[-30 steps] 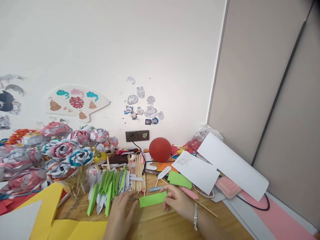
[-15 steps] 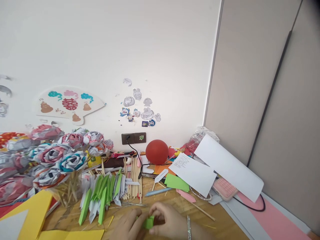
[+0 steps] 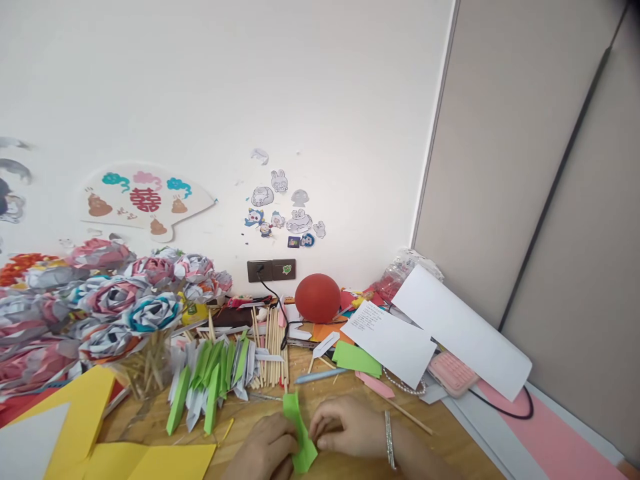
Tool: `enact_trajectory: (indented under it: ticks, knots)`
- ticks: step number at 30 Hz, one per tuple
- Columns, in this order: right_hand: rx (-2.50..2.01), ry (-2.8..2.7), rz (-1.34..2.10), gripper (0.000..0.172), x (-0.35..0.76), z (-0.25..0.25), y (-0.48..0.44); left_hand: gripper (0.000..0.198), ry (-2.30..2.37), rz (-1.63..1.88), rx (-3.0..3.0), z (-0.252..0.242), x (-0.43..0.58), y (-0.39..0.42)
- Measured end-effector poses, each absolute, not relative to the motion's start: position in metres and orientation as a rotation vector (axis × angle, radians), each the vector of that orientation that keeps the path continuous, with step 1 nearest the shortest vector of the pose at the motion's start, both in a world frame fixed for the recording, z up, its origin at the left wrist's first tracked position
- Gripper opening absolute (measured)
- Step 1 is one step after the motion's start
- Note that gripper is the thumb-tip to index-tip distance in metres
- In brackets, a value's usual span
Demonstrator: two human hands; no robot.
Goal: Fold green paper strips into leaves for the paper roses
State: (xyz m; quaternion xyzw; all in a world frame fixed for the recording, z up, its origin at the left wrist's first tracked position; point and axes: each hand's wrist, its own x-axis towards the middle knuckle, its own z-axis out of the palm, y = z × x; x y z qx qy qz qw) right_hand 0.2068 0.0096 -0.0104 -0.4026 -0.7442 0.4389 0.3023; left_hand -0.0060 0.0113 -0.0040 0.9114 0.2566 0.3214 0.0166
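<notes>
Both hands meet at the bottom middle of the view over a wooden table (image 3: pixel 440 447). A green paper strip (image 3: pixel 300 432) stands tilted between them, one end pointing up and away. My left hand (image 3: pixel 263 453) pinches its lower end with closed fingers. My right hand (image 3: pixel 345 430), with a bracelet at the wrist, has its fingers curled and pinched on the strip's right edge. A pile of folded green and white paper pieces (image 3: pixel 213 377) lies just beyond my left hand, next to a bundle of wooden sticks (image 3: pixel 273 347).
Paper roses (image 3: pixel 115 300) fill the left side, above yellow sheets (image 3: pixel 90 427). A red ball (image 3: pixel 317 298) sits by a wall socket (image 3: pixel 271 270). White papers (image 3: pixel 395 341), a green sheet (image 3: pixel 357 359), a blue pen (image 3: pixel 315 376) and a pink device (image 3: pixel 453 373) lie to the right.
A second ago the green strip was flat and level between both hands; they drew nearer, bunched it up, and now it stands tilted and folded lengthwise in the pinch.
</notes>
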Motion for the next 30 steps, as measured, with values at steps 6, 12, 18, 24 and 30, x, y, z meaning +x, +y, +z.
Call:
enact_trajectory:
  ticks: [6, 12, 18, 24, 30]
  knots:
    - [-1.071, -2.133, 0.950, 0.018, 0.210, -0.004, 0.010, 0.015, 0.869, 0.560, 2.553, 0.009, -0.005, 0.006]
    - [-0.956, -2.275, 0.853, 0.013, 0.213, -0.016, 0.018, 0.012, 0.900, 0.556, 2.340, 0.003, -0.002, 0.011]
    - [-0.965, -2.394, 0.820, 0.021, 0.217, -0.020, 0.020, 0.013, 0.944, 0.545, 2.325, -0.001, -0.004, 0.015]
    - [-0.972, -2.407, 0.834, 0.021, 0.218, -0.017, 0.018, 0.015, 0.905, 0.566, 2.333, -0.002, -0.004, 0.017]
    - [-0.970, -2.371, 0.783, 0.011, 0.211, -0.017, 0.018, 0.014, 0.988, 0.612, 2.328, -0.006, -0.003, 0.016]
